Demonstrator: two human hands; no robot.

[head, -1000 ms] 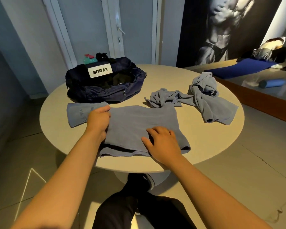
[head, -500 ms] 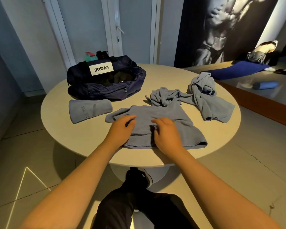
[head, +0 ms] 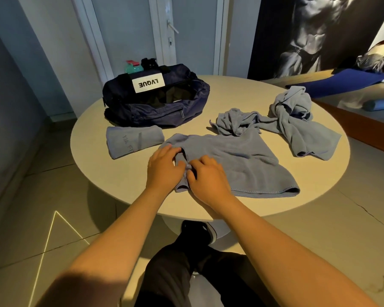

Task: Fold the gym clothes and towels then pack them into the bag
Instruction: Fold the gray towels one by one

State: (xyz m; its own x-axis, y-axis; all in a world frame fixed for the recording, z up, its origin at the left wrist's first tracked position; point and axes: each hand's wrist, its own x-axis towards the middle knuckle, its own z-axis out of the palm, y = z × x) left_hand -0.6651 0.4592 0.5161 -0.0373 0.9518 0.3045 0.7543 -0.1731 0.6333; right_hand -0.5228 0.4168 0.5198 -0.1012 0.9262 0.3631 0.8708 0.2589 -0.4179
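Note:
A blue cloth (head: 237,160) lies spread on the round table (head: 208,204) in front of me. My left hand (head: 163,168) and my right hand (head: 208,179) sit close together at its near-left edge, each pinching a bunched bit of the fabric. A folded blue towel (head: 133,141) lies to the left, apart from the cloth. Behind it stands the navy gym bag (head: 155,107), unzipped, with a white label on top. A crumpled blue garment (head: 290,118) sprawls over the table's right side, touching the spread cloth's far corner.
A teal bottle (head: 132,67) and a dark object stand behind the bag. Beyond them is a door. A low wooden ledge with a blue mat (head: 341,82) runs along the right. My leg and dark shoe (head: 197,231) are under the table's front edge.
The spread cloth has slid right, away from the folded towel. My hands have come together at its near-left edge, bunching the fabric there.

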